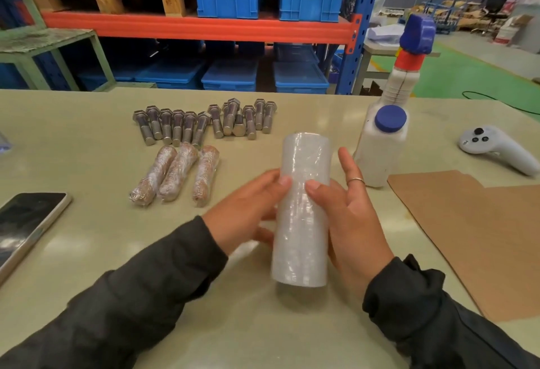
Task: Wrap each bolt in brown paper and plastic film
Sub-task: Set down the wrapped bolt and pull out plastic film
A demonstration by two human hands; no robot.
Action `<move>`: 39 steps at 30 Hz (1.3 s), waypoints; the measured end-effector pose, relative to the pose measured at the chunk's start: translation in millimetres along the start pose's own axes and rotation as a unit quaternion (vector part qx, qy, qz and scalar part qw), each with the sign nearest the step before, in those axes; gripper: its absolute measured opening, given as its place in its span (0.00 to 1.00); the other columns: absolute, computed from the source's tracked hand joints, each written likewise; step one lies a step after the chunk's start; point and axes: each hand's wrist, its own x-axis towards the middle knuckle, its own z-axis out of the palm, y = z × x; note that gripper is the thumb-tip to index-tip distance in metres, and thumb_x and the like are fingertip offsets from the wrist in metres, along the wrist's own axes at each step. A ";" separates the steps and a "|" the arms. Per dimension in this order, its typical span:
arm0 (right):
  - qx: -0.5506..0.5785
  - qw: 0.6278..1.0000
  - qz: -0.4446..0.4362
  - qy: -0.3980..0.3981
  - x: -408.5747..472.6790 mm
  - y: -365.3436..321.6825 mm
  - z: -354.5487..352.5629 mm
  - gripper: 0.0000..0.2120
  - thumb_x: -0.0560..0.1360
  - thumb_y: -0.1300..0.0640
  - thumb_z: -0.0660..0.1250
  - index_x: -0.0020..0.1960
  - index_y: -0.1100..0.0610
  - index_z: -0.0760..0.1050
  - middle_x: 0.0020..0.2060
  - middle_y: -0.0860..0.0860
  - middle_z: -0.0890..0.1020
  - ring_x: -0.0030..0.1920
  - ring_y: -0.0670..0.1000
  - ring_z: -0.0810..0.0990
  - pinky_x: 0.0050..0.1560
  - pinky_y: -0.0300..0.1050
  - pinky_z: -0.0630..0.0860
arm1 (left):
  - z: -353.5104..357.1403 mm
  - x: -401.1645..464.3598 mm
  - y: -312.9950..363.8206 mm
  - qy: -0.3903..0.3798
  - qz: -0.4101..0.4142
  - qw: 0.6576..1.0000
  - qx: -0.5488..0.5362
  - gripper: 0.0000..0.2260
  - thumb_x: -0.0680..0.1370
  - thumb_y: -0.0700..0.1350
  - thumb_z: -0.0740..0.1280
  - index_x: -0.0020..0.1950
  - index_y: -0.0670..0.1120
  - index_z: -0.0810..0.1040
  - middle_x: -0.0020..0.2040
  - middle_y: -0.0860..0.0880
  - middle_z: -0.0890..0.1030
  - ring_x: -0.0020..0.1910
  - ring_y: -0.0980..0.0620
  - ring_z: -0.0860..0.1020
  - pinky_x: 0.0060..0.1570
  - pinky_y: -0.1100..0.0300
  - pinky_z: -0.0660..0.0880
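While the brown paper sheet (473, 240) lies right of the right hand (350, 216), both hands, left hand (248, 211) included, clasp the film roll (301, 208), bare bolts (204, 120) waiting beyond three wrapped bolts (175, 175), so most remain.

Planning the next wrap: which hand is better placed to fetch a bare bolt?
Probably the left hand. The bare bolts lie far-left of the film roll on its side, while the right hand sits nearer the brown paper.

Bare bolts (204, 120), wrapped bolts (175, 175), film roll (301, 222)
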 end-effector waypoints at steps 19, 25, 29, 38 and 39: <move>-0.340 0.937 -0.072 0.016 -4.5 8.1 -2.0 0.07 0.74 0.51 0.65 0.49 0.41 0.70 0.34 0.42 0.76 0.34 0.41 0.75 0.39 0.37 0.75 | -7.5 -7.7 -24.6 0.224 0.054 0.969 0.087 0.40 0.50 0.62 0.72 0.60 0.55 0.65 0.30 0.50 0.73 0.23 0.60 0.75 0.20 0.67 0.69; -0.351 0.934 -0.058 0.022 -2.9 14.0 -4.4 0.12 0.77 0.59 0.62 0.48 0.40 0.71 0.34 0.39 0.76 0.33 0.45 0.77 0.41 0.44 0.78 | -10.1 -4.4 -30.9 0.225 0.038 0.967 0.113 0.41 0.51 0.64 0.69 0.61 0.53 0.66 0.31 0.49 0.73 0.23 0.59 0.75 0.21 0.65 0.70; -0.362 0.931 -0.036 0.025 -1.2 12.5 -7.8 0.13 0.77 0.60 0.60 0.49 0.40 0.69 0.35 0.43 0.75 0.33 0.45 0.78 0.38 0.41 0.77 | -11.0 -3.6 -32.7 0.221 0.031 0.969 0.110 0.41 0.51 0.65 0.69 0.62 0.53 0.65 0.32 0.48 0.74 0.24 0.58 0.76 0.21 0.65 0.71; -0.360 0.933 0.003 -0.008 -5.0 13.3 -1.9 0.09 0.74 0.44 0.60 0.54 0.42 0.68 0.34 0.47 0.76 0.31 0.44 0.77 0.35 0.39 0.73 | -10.3 -2.7 -35.8 0.231 0.015 0.967 0.103 0.39 0.51 0.65 0.69 0.59 0.53 0.67 0.26 0.54 0.73 0.22 0.57 0.76 0.20 0.65 0.71; -0.384 0.923 -0.010 -0.010 -5.0 14.9 -2.4 0.09 0.76 0.49 0.60 0.56 0.43 0.67 0.34 0.47 0.76 0.33 0.45 0.77 0.38 0.41 0.74 | -10.4 -2.5 -35.8 0.230 0.014 0.967 0.107 0.39 0.51 0.65 0.69 0.59 0.53 0.67 0.25 0.55 0.73 0.22 0.57 0.76 0.20 0.65 0.71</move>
